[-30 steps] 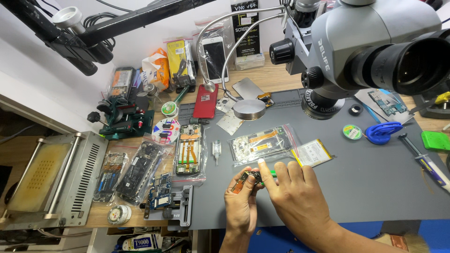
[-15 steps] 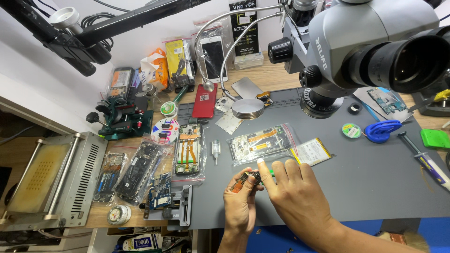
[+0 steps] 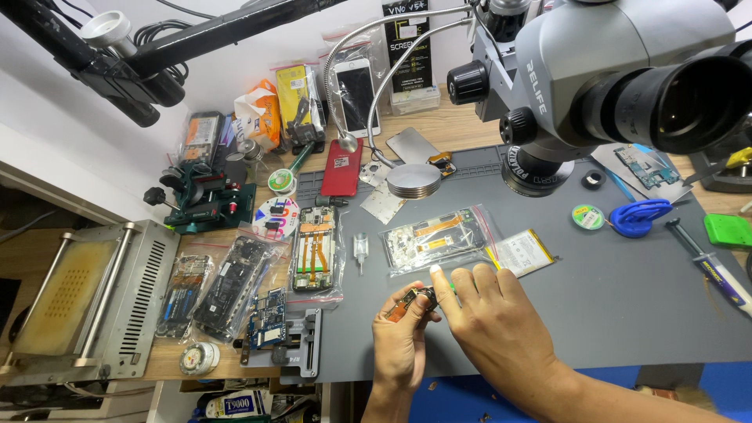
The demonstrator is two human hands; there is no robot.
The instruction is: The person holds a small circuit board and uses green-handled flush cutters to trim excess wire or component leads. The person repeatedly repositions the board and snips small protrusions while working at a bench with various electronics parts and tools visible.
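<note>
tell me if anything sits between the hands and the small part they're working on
Nothing visible does. The left hand already holds the small part in its fingertips, and the right hand has its fingers on it too, above the grey mat.

White wall (image 3: 235, 55) behind a wooden workbench (image 3: 462, 125) under a grey work mat (image 3: 627, 313), evenly lit.

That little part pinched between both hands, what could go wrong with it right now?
The small part is pinched only at the fingertips of the left hand and right hand, above the grey mat; it could slip and get lost among the clutter. The bagged phone frame and small glass vial lie just beyond the hands, so a sudden move might knock them. The microscope hangs close overhead.
</note>
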